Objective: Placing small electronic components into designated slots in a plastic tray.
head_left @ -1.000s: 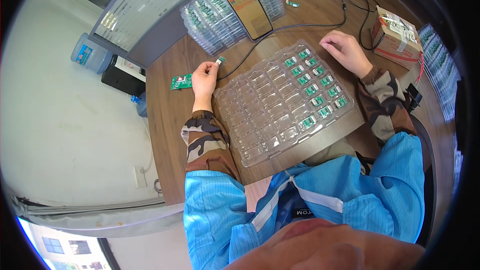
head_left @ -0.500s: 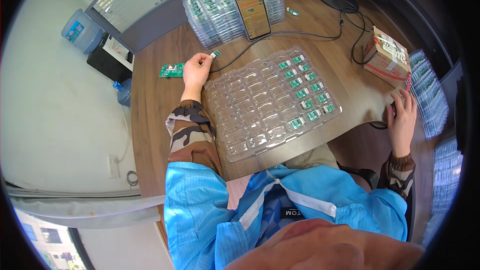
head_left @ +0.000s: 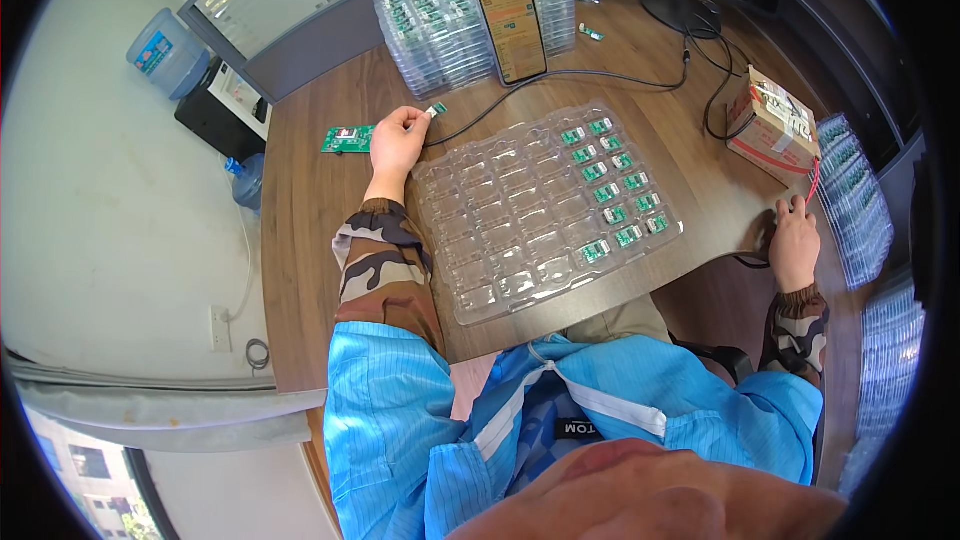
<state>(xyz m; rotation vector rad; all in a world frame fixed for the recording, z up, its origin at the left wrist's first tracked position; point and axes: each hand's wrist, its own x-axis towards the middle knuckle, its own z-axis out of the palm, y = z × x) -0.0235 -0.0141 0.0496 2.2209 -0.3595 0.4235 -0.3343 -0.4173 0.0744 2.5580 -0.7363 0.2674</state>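
Note:
My left hand (head_left: 398,144) pinches a small green circuit board (head_left: 438,109) with a white connector. Beside that hand lies a larger green circuit board (head_left: 340,140), partly covered by it. A clear plastic tray (head_left: 500,285) sits in front of me; its right-hand columns hold several small green circuit boards (head_left: 606,192), while the left columns have bare pockets. At the table's right edge, my right hand (head_left: 795,248) is back-up with curled fingers. Red wires (head_left: 813,180) run from the cardboard box (head_left: 772,125) down to its fingertips; whatever lies under them is hidden.
Behind the tray, a phone (head_left: 512,32) leans on stacked filled trays (head_left: 425,50). A black cable (head_left: 610,72) crosses the table toward the monitor stand (head_left: 680,12). One loose small board (head_left: 591,32) lies at the back. More stacked trays (head_left: 855,200) stand at far right.
My right hand has turned back-up and lowered its fingers over the dark thing that showed between them before. The left hand keeps its pinch on the small board, almost unmoved. The view has shifted slightly.

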